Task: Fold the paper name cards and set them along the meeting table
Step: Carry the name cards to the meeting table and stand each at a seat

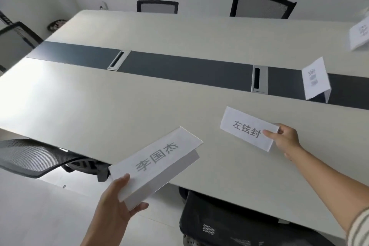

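Right now we hold two folded name cards over the near side of the table (pixel 99 96); the larger card (pixel 155 164) sits in our left hand (pixel 117 203), thumb pressed on its printed top face and fingers curled beneath its near end, its far end reaching out over the table's edge; the smaller card (pixel 247 129) is pinched at its right end between the thumb and fingers of our right hand (pixel 285 140), low over the tabletop, though we cannot tell whether it touches the surface; beyond it a standing card (pixel 315 79) rests tent-like on the dark strip (pixel 179 68) that runs down the table's middle, just right of a metal cable hatch (pixel 259 79); a blurred card (pixel 359 35) stands farther off at the right edge of view; another hatch (pixel 118 60) lies farther left along the strip; black mesh chairs (pixel 261 5) ring the table.
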A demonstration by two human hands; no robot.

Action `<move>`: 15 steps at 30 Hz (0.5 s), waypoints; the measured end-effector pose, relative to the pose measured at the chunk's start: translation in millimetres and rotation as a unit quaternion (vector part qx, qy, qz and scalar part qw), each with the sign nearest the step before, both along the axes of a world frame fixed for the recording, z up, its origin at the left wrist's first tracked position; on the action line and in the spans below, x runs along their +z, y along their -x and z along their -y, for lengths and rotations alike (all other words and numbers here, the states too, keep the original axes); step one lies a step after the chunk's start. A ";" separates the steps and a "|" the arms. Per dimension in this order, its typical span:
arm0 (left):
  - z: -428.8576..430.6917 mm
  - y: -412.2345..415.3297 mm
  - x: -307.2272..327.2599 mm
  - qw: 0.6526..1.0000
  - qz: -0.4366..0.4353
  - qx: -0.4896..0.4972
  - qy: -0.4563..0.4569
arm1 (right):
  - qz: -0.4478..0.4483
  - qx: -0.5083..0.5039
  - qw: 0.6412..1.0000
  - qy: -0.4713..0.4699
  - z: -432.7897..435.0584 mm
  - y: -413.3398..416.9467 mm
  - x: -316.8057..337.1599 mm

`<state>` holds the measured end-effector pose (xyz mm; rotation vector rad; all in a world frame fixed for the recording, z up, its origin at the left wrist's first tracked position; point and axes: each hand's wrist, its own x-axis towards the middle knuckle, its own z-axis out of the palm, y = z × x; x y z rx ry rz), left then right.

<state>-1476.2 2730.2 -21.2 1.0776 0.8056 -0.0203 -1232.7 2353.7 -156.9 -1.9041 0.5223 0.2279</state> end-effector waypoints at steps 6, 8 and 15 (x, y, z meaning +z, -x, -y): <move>-5.3 -25.4 2.1 0.998 -0.051 0.019 -0.003 | 0.003 0.042 0.994 0.101 24.8 -54.9 -19.0; -2.8 -38.2 1.3 0.998 -0.061 0.020 -0.001 | 0.016 0.085 0.981 0.174 34.5 -74.9 -26.6; 22.4 -76.2 -5.1 0.998 -0.061 -0.020 0.008 | 0.014 0.139 0.937 0.321 46.5 -135.5 -38.8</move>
